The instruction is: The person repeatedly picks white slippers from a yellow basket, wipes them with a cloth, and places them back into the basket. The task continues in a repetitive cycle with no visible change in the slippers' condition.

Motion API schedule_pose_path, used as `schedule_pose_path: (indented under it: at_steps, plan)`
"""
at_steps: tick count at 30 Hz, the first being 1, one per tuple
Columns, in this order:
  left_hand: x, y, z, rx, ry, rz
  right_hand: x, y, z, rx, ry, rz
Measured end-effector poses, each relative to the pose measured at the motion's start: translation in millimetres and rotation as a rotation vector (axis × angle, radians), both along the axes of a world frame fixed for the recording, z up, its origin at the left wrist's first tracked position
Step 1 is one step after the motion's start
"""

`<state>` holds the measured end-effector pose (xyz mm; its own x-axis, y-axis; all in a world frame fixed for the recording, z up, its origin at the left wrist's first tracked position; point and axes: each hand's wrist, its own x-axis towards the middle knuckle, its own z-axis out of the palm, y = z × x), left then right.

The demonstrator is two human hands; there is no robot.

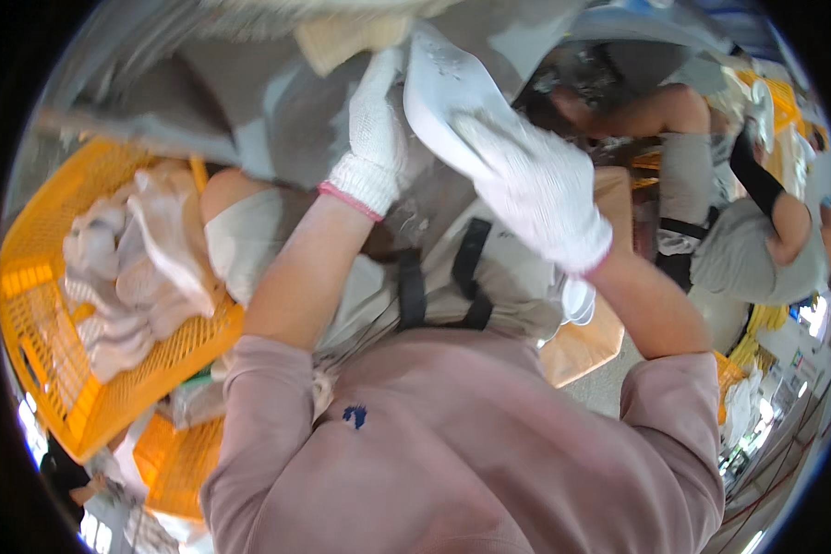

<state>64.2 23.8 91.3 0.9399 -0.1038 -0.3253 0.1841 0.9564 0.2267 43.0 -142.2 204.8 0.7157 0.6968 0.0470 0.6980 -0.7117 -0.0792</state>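
Note:
My right hand, in a white knit glove, is closed on a long white shoe sole. The sole tilts upward, and dark specks mark its upper end. Left of its edge, my left hand is raised in a white knit glove with a pink cuff. Its fingers are bunched and partly hidden, so I cannot make out what they grip. Just above their tips is a blurred tan block, close to the sole's upper end. Behind both hands stretches a grey, dusty, blurred surface.
At left stands a yellow plastic basket with several white soles. Below it is another yellow crate. A cardboard box stands right of my lap. Other people sit at right, one with a black sleeve.

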Motion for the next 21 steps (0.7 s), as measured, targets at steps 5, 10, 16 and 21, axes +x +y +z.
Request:
schedule_pose_path:
  at_steps: [5, 10, 16, 21]
  plan:
    - [2.9, 30.9, -4.3, -0.115, -0.018, 0.170, -24.0, 57.1, -31.6, 0.258, -0.042, -0.046]
    - [33.4, 43.7, -6.9, 0.221, 0.289, 0.003, -12.5, 62.2, -39.3, 0.375, -0.050, -0.197]
    - [3.2, 14.3, -25.7, 0.909, 0.041, 0.302, 3.7, 76.0, -58.2, 0.482, -0.209, -0.235]
    - [11.2, 0.9, -47.9, 0.763, -0.037, 0.377, 17.8, 99.4, -87.8, 0.495, -0.201, -0.292]
